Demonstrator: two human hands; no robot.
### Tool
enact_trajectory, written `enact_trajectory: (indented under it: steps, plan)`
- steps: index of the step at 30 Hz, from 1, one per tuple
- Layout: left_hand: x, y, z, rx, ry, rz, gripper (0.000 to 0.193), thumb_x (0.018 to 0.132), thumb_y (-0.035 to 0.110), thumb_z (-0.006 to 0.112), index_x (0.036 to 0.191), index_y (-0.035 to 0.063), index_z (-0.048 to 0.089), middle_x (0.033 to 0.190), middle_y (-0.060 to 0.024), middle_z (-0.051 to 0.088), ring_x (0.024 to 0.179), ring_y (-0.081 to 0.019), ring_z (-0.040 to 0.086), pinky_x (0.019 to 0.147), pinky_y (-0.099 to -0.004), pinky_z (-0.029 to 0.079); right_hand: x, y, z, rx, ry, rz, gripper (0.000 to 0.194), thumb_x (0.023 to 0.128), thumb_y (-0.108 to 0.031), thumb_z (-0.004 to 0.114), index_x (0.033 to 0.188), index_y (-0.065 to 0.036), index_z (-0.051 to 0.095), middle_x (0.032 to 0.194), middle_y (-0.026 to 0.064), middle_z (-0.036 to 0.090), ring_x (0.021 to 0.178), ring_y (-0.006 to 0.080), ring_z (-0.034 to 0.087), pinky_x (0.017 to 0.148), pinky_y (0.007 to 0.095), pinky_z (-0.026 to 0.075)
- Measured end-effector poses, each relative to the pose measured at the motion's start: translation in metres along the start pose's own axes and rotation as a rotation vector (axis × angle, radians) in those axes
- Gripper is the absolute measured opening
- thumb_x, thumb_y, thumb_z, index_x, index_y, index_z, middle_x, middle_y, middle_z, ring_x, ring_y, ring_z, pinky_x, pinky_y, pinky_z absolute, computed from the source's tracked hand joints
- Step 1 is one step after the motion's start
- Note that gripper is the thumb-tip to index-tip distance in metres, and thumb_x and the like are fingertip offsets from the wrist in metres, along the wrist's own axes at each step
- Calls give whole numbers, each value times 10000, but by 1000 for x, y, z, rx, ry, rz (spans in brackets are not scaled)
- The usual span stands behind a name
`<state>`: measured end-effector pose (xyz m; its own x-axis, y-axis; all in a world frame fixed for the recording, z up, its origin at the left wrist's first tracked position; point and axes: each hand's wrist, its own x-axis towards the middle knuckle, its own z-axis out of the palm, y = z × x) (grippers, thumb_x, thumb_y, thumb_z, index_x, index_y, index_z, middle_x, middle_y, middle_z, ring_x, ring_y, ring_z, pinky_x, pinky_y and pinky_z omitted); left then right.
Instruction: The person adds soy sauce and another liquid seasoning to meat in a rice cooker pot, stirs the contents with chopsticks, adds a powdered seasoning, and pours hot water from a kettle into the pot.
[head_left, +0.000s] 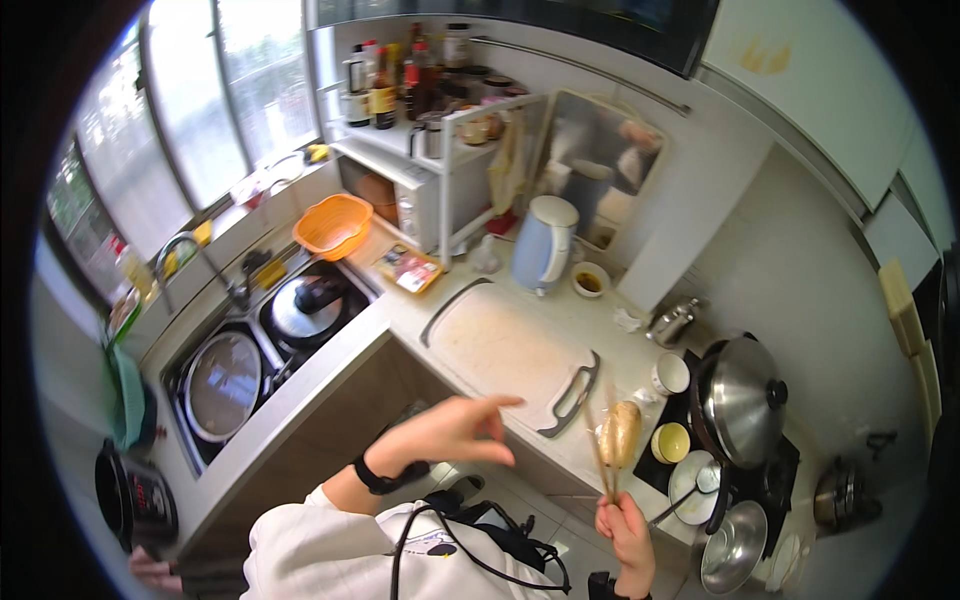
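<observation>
My left hand (457, 431) is raised in front of the counter's edge, index finger and thumb apart, nothing in it. A pair of chopsticks (606, 457) is gripped near one end in my right hand (626, 529), with their far ends pointing up and away. Behind the chopsticks a pale food item in clear plastic (622, 433) lies on the counter. The white cutting board (502, 345), with grey edges and a handle slot, rests just beyond my left hand.
At right are a lidded wok (742, 401), bowls (670, 442), a plate with a ladle (694, 487) and a steel basin (733, 547). An electric kettle (541, 244) stands behind the board. At left are an orange basket (334, 226) and a double sink (262, 352) holding lidded pans.
</observation>
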<state>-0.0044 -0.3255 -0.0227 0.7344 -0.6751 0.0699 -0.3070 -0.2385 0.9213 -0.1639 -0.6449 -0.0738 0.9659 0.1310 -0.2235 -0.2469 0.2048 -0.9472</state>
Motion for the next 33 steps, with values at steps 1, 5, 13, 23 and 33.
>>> enact_trajectory:
  steps: [1, 5, 13, 23, 33]
  plan:
    - [-10, 7, 15, -33, -54, 34, 817, 794, 392, 814, 1432, 37, 448, 818, -8, 626, 754, -101, 572, 694, -264, 464, 14, -12, 13, -97, -123, -15, 169, 1015, -124, 514, 1138, -12, 536, 745, 16, 511, 628, 112, 452, 583, 261, 392]
    - [-68, 23, 39, -565, 169, 37, 555, 953, 363, 641, 1357, 0, 527, 789, 10, 589, 688, -61, 474, 633, -222, 386, 61, -44, 94, -748, -531, -258, 301, 994, -138, 562, 1255, -1, 505, 928, 95, 654, 800, 174, 625, 730, 303, 497]
    - [-203, 21, 8, -1110, 614, 204, 491, 1061, 308, 373, 864, -37, 661, 786, -109, 616, 648, -148, 494, 577, -266, 393, 94, -55, 264, -300, -1192, -726, 575, 764, -125, 843, 1271, -39, 586, 879, 96, 668, 749, 199, 657, 643, 296, 525]
    - [-348, -7, -28, -738, 829, 158, 406, 980, 361, 616, 1192, 19, 559, 820, -19, 595, 749, -83, 546, 676, -247, 450, 118, -20, 462, -289, -1109, -1110, 494, 990, -459, 535, 676, -83, 593, 594, 12, 429, 511, 144, 433, 469, 298, 324]
    - [-499, -23, -51, -500, 1577, -198, 138, 971, 64, 589, 1082, -3, 638, 901, -16, 639, 823, -65, 587, 761, -205, 474, 184, -99, 633, -16, -983, -911, 173, 954, -160, 404, 963, -28, 515, 677, 47, 458, 492, 67, 365, 439, 195, 257]
